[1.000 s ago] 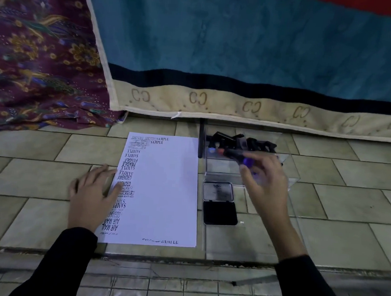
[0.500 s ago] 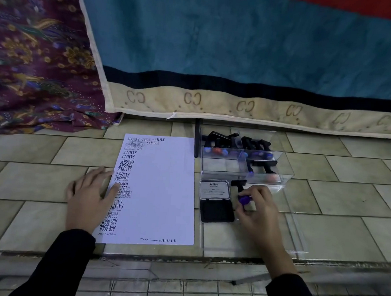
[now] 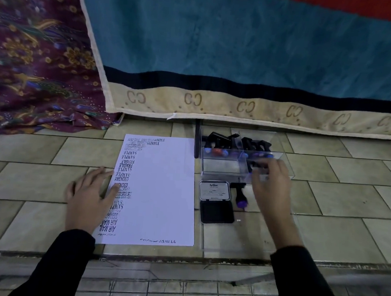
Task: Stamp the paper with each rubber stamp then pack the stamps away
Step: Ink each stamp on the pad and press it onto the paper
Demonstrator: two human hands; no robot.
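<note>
Pale floor tiles (image 3: 27, 178) carry everything, at the foot of a blue blanket (image 3: 242, 47). The paper (image 3: 159, 191) lies flat at the left, its left edge crowded with prints. The left hand (image 3: 88, 200) rests on that edge with its fingers straight and spread. Just right of the sheet sits the open ink pad (image 3: 217, 212), and beside it a loose stamp (image 3: 239, 195) lies on its side, purple knob nearest. Beyond them is the clear box (image 3: 223, 170), with the other stamps (image 3: 236, 142) standing along its far side. The right hand (image 3: 272, 187) is over the box's near right compartment. It's blurred, and I can't tell whether its fingers have closed on the dark stamp (image 3: 256, 164) beneath them or only reach for it.

Trouble I'd watch for: a hurried pull could tip that light-looking box or knock the row of stamps over. On the way to the sheet the right sleeve (image 3: 297, 268) would cross the open pad and could pick up ink, then smear the paper. If the left hand lifts, the sheet may slide under the next press and double a print.
</note>
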